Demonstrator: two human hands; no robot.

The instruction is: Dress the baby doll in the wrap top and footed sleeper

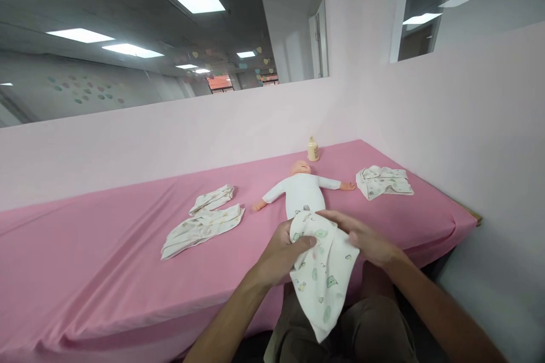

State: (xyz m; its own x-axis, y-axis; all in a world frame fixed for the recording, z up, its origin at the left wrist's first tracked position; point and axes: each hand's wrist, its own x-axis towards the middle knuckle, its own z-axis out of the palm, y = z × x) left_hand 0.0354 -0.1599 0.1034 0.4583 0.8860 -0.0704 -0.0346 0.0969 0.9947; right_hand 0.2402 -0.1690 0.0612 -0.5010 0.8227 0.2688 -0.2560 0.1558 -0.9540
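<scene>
A white baby garment (323,272) with a green animal print hangs from both hands over my lap; its exact cut is hidden by the folds. My left hand (281,252) grips its left upper side, thumb on the front. On the upper right edge, my right hand (361,238) holds the cloth with the fingers behind it. Just beyond, a baby doll (304,193) in a white long-sleeved top lies on its back, arms spread. The garment and my hands hide the doll's lower body.
A pink-covered table (106,272) stretches in front of me. Folded printed clothes (206,224) lie left of the doll, another folded garment (383,181) to its right. A cream pump bottle (313,149) stands behind its head. Walls (489,142) border the back and right.
</scene>
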